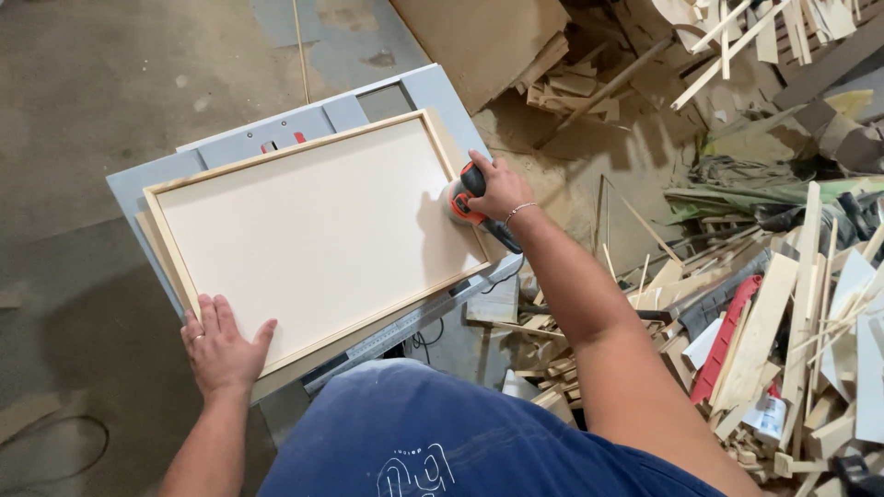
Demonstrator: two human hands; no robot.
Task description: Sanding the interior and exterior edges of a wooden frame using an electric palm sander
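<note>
A pale rectangular panel with a raised wooden frame [313,235] lies flat on a grey metal saw table [433,97]. My right hand [502,184] grips an orange and black hand sander [463,204], which rests on the panel's right edge near the far corner. My left hand [219,350] lies flat with fingers spread on the panel's near left corner, pressing on the frame. A black cord runs from the sander down past the table's right side.
A large heap of wood offcuts and strips [783,304] covers the floor to the right. A brown board [483,37] leans at the top. Bare concrete floor [110,83] lies to the left, with a cable [55,451] near the bottom left.
</note>
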